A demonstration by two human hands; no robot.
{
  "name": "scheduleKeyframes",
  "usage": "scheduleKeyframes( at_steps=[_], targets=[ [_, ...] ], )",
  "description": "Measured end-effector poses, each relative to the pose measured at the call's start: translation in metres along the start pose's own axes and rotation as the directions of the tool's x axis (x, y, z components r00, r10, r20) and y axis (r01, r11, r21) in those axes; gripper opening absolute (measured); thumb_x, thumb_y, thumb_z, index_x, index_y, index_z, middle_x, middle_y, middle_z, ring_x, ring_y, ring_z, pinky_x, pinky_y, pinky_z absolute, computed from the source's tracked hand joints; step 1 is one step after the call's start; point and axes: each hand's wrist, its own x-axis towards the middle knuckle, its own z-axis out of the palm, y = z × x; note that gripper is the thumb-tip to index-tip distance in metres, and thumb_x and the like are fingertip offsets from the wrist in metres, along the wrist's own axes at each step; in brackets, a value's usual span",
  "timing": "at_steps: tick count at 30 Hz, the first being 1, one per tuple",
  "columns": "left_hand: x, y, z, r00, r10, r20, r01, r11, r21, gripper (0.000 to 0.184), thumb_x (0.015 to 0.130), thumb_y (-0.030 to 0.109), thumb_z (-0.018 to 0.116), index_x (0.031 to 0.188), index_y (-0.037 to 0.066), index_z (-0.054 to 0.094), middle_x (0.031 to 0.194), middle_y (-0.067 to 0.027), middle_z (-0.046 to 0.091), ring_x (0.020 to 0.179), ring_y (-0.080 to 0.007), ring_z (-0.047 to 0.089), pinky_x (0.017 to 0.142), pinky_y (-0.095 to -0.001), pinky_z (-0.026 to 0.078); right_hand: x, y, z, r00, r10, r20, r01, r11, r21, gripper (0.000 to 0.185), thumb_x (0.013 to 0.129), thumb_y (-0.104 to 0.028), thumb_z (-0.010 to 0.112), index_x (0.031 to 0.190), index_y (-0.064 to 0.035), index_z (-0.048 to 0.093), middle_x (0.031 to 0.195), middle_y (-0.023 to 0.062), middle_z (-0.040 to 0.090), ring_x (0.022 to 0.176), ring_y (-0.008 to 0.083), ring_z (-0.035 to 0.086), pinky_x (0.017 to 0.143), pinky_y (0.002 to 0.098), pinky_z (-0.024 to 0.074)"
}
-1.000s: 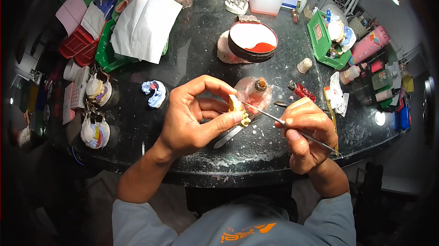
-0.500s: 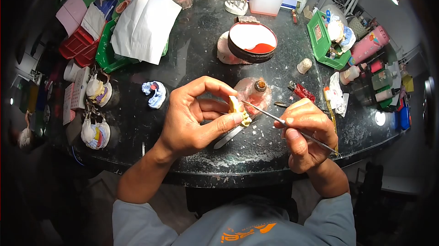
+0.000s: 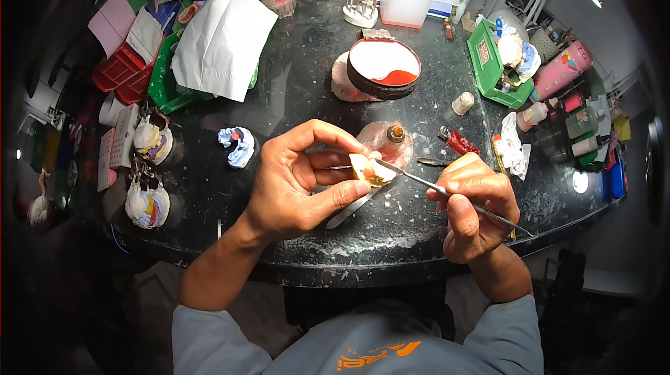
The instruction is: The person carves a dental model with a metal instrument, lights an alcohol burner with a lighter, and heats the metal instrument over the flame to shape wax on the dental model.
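Note:
Between the thumb and fingers of my left hand (image 3: 296,176) is a small yellowish dental model (image 3: 370,169), held over the bench; my fingertips cover part of it. My right hand (image 3: 478,207) grips a thin metal dental carver (image 3: 436,188) like a pen. The carver's flat tip is at the model's upper right edge; whether it touches I cannot tell. Its other end, a fine hook, points down to the right. Just behind the model stands a spirit burner (image 3: 396,136) with a brown neck. A metal spatula (image 3: 349,212) lies beneath the model.
A round dish of red wax (image 3: 398,76) sits behind the burner. Blue-and-white dental casts (image 3: 237,146) and articulated models (image 3: 148,204) stand on the left. To the right are a red-handled tool (image 3: 462,143), a small cup (image 3: 463,103) and a green box (image 3: 488,61).
My left hand has turned the dental model, so a broader pale face shows. The carver and my right hand have shifted slightly right.

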Motion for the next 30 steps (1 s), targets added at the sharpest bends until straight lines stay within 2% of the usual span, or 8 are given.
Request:
scheduleKeyframes(
  at_steps=[4,7,10,13,22,25,28,30],
  targets=[
    [0.0007,-0.0007,-0.0009,1.0,0.021,0.015,-0.021,1.0,0.015,0.037,0.079,-0.012,0.07,0.11,-0.004,0.052,0.112,-0.0158,0.059,0.107,-0.0225,0.065,0.094,-0.0331,0.057,-0.0001,0.0002,-0.0005,1.0,-0.009,-0.004,0.008,1.0,-0.011,0.013,0.083,0.008,0.057,0.096,0.0057,0.056,0.081,0.0165,0.065,0.068,0.0213,0.064,0.062,0.0317,0.0551],
    [0.0008,-0.0009,0.0015,0.999,0.037,-0.027,-0.037,0.999,0.0,0.032,0.08,-0.009,0.072,0.107,-0.004,0.056,0.105,-0.0154,0.067,0.102,-0.0204,0.068,0.091,-0.0328,0.057,-0.0002,0.0006,0.0006,1.0,-0.005,-0.017,0.005,1.0,-0.021,0.012,0.083,0.007,0.057,0.095,0.0056,0.056,0.079,0.0161,0.065,0.066,0.0211,0.064,0.061,0.0313,0.0544],
    [0.0001,-0.002,0.0005,0.999,0.017,-0.032,-0.017,1.0,0.007,0.033,0.079,-0.008,0.073,0.106,-0.003,0.056,0.103,-0.0147,0.067,0.101,-0.0203,0.068,0.09,-0.0328,0.058,-0.0013,0.0012,0.0014,0.999,0.01,-0.039,-0.01,1.0,-0.019,0.011,0.084,0.006,0.059,0.094,0.0052,0.056,0.077,0.0159,0.065,0.065,0.0213,0.064,0.06,0.0312,0.0539],
    [-0.0004,0.0009,-0.0006,1.0,-0.022,-0.009,0.022,0.999,0.035,0.036,0.078,-0.01,0.073,0.108,-0.003,0.054,0.107,-0.0143,0.062,0.105,-0.0219,0.066,0.091,-0.0332,0.058,-0.002,0.0007,0.0017,0.999,0.021,-0.049,-0.023,0.999,-0.04,0.009,0.086,0.004,0.061,0.093,0.0046,0.056,0.077,0.0157,0.065,0.066,0.0218,0.065,0.06,0.0314,0.0539],
    [-0.0005,-0.0002,-0.0024,1.0,-0.005,0.002,0.005,0.999,0.049,0.036,0.078,-0.01,0.074,0.107,-0.003,0.054,0.105,-0.0132,0.063,0.102,-0.0216,0.067,0.089,-0.033,0.059,0.0004,0.0001,0.0031,0.998,0.036,-0.043,-0.038,0.997,-0.062,0.007,0.088,0.002,0.062,0.092,0.0042,0.057,0.076,0.0152,0.066,0.066,0.022,0.066,0.061,0.0313,0.0539],
    [0.0001,0.0002,0.0014,0.999,-0.004,-0.054,0.005,1.0,0.017,0.031,0.077,-0.006,0.076,0.102,-0.001,0.058,0.095,-0.0099,0.067,0.094,-0.0171,0.069,0.085,-0.0307,0.059,-0.001,0.0,0.0042,0.997,0.046,-0.054,-0.049,0.998,-0.049,0.008,0.088,0.001,0.062,0.093,0.0043,0.057,0.076,0.0153,0.066,0.067,0.0222,0.066,0.062,0.0318,0.0541],
    [-0.0003,0.0006,-0.0019,1.0,-0.001,0.001,0.001,0.998,0.056,0.036,0.077,-0.01,0.074,0.107,-0.003,0.054,0.103,-0.0125,0.063,0.102,-0.0213,0.067,0.088,-0.033,0.059,-0.0008,0.0004,0.004,0.998,0.042,-0.047,-0.044,0.998,-0.047,0.008,0.088,0.001,0.062,0.093,0.0042,0.057,0.077,0.0153,0.067,0.068,0.0223,0.067,0.063,0.0322,0.0541],
    [-0.0003,0.0007,-0.0022,1.0,-0.009,-0.003,0.01,0.998,0.059,0.036,0.077,-0.01,0.074,0.107,-0.003,0.054,0.103,-0.0125,0.063,0.102,-0.0213,0.067,0.088,-0.033,0.059,-0.0007,0.0002,0.0034,0.998,0.04,-0.04,-0.042,0.998,-0.05,0.008,0.088,0.002,0.062,0.093,0.0042,0.057,0.077,0.0153,0.067,0.068,0.0224,0.067,0.063,0.0323,0.0542]
  ],
)
